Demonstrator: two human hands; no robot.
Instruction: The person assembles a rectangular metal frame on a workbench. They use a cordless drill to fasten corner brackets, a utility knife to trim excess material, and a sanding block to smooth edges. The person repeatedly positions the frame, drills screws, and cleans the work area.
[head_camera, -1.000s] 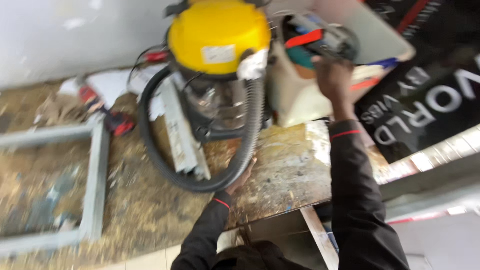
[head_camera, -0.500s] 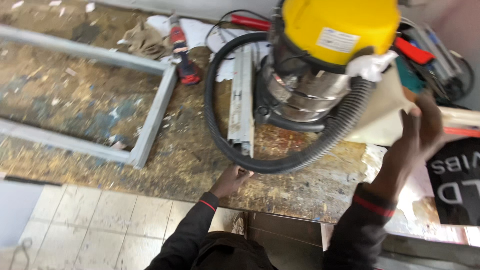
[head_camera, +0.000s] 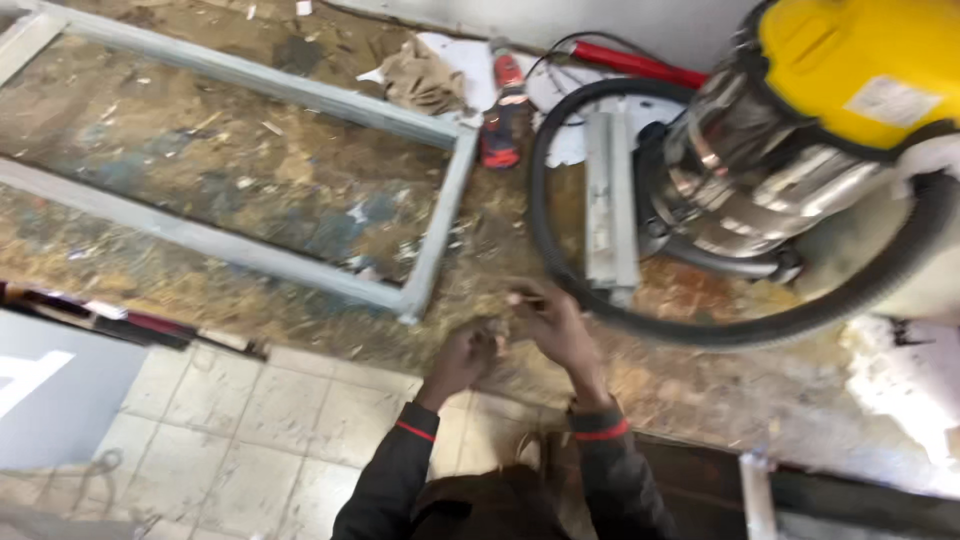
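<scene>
My two hands are close together at the front edge of a worn, dusty workbench (head_camera: 250, 190). My left hand (head_camera: 465, 360) rests on the edge with its fingers curled in and nothing visible in it. My right hand (head_camera: 552, 328) lies just right of it, fingers bunched and pointing left; blur hides whether they pinch something small. A black ribbed hose (head_camera: 640, 318) loops just beyond my right hand. It leads to a vacuum cleaner (head_camera: 790, 150) with a yellow top and a shiny steel drum. Both sleeves are dark with red cuff stripes.
A grey metal frame (head_camera: 440, 215) lies flat on the left half of the bench. A short metal profile (head_camera: 610, 215) sits inside the hose loop. A red and black power tool (head_camera: 503, 125), a crumpled rag (head_camera: 420, 80) and a red tube (head_camera: 630, 63) lie at the back. Tiled floor (head_camera: 240, 420) shows below.
The view has swung left and down. My right hand came down from the vacuum cleaner's right side to the bench edge, next to my left hand.
</scene>
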